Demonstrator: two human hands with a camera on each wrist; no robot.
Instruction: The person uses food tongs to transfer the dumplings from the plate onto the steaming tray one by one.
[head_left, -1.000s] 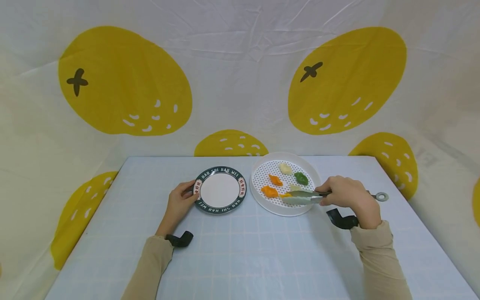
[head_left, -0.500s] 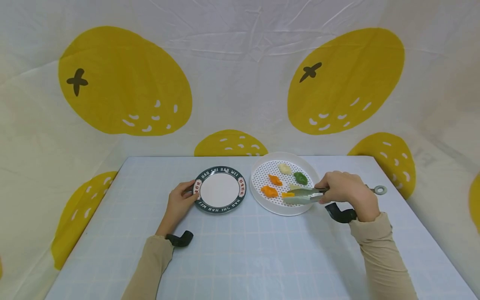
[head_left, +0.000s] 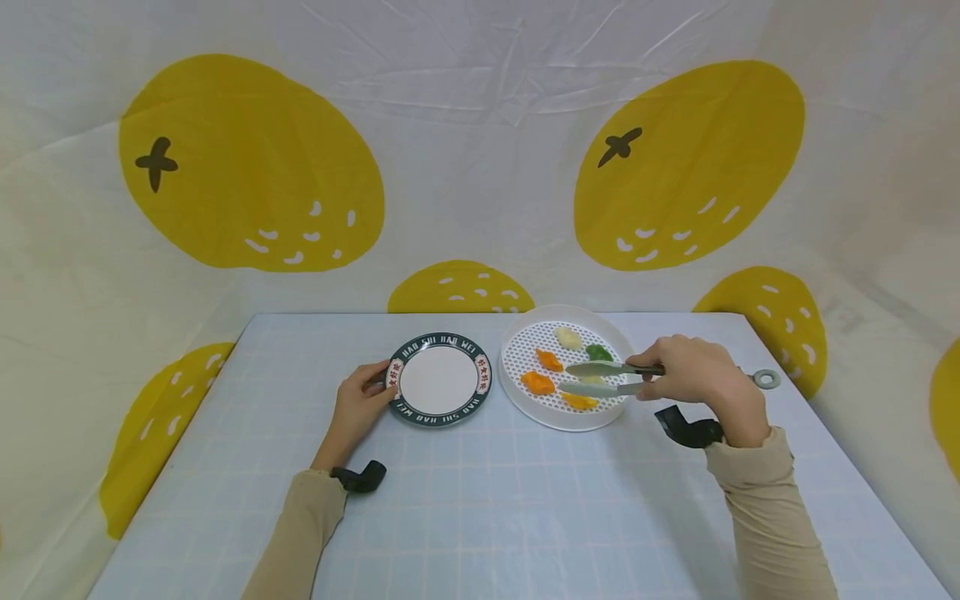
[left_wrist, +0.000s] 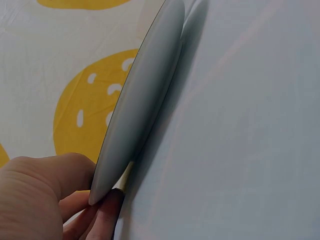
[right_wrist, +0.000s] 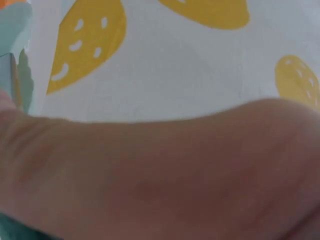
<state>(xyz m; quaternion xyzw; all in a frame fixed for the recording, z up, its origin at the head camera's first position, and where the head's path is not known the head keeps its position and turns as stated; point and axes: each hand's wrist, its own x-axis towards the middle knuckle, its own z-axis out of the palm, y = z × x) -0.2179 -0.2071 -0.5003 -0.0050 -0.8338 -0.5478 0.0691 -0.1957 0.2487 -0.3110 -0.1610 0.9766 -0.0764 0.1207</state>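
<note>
My left hand [head_left: 360, 408] pinches the left rim of a round plate [head_left: 438, 379], white with a dark green lettered border. In the left wrist view, the thumb is on top and fingers are underneath the plate [left_wrist: 140, 95]. My right hand [head_left: 693, 375] grips pale green tongs [head_left: 600, 390], whose arms are parted above a white perforated tray [head_left: 558, 423]. A yellow dumpling-like piece [head_left: 580, 402] lies just nearer than the tongs. Partly hidden between their arms is a pale piece [head_left: 592, 380]. The right wrist view mostly shows blurred skin.
Two orange pieces [head_left: 537, 383], a cream one [head_left: 568, 337] and a green one [head_left: 598, 352] also lie in the tray. A pale checked cloth [head_left: 465, 508] covers the table. Behind it hangs a white curtain [head_left: 480, 167] with big yellow fruit prints.
The tongs have moved off the yellow piece, away toward the back, and their arms are spread wider. The yellow piece now shows fully. My left hand and the plate stay put.
</note>
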